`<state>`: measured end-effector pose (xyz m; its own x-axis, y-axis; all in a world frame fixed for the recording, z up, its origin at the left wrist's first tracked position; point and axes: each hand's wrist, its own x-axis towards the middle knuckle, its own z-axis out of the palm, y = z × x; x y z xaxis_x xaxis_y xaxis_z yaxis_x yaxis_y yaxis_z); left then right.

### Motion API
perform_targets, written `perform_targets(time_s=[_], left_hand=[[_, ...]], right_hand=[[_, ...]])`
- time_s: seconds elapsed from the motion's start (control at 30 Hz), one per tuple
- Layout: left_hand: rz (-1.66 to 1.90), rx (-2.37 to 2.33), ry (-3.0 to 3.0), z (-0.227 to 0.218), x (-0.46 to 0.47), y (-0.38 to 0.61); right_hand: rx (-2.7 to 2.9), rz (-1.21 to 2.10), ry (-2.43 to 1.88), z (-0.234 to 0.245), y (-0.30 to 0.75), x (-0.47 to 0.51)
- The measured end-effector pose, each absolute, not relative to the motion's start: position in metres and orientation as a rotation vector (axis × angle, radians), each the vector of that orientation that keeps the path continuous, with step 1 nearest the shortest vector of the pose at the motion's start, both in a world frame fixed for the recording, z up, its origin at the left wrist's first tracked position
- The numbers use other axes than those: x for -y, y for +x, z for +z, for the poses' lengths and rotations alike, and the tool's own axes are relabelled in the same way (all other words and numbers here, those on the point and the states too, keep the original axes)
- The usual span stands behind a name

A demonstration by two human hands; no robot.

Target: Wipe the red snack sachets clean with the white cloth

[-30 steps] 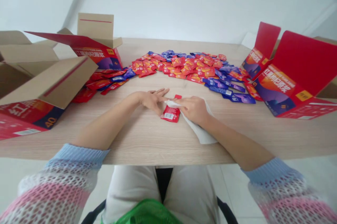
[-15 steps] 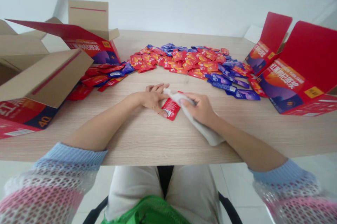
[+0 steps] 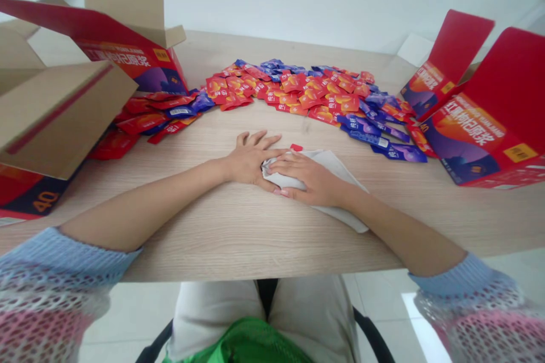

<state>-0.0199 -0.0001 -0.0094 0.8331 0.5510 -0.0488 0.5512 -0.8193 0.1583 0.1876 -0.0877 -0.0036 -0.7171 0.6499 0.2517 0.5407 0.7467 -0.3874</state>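
My left hand [image 3: 250, 159] lies on the table with its fingers spread, its thumb and index finger at the edge of a red sachet [image 3: 296, 147]. Only the sachet's top end shows; the rest is covered. Over it lies a white cloth [image 3: 338, 169], folded and trailing toward the front right. My right hand [image 3: 314, 180] has this cloth under its palm and fingers, pressing it against the sachet. The fingertips of both hands meet near the cloth's left end.
Beyond the hands, red and blue sachets [image 3: 298, 93] lie in a wide arc. Open red cartons [image 3: 481, 136] stand at the right, and more open cartons [image 3: 128, 62] at the left, with another pile of sachets [image 3: 147, 121] beside them. The table's front edge [image 3: 264, 279] is above my lap.
My right hand has brought the cloth down flat over the sachet, hiding most of it. My left hand has spread its fingers wider. The view has shifted slightly.
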Motion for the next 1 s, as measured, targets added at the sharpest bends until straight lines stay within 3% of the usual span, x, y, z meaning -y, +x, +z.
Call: perform_targets(time_s=[0.3, 1.0], left_hand=[[0.083, -0.812, 2.834, -0.011, -0.001, -0.023], [0.090, -0.897, 2.636, -0.009, -0.010, -0.023]], right_hand=[[2.469, 0.581, -1.060, -0.005, 0.181, 0.100], [2.503, 0.196, -1.459, -0.014, 0.230, 0.054]])
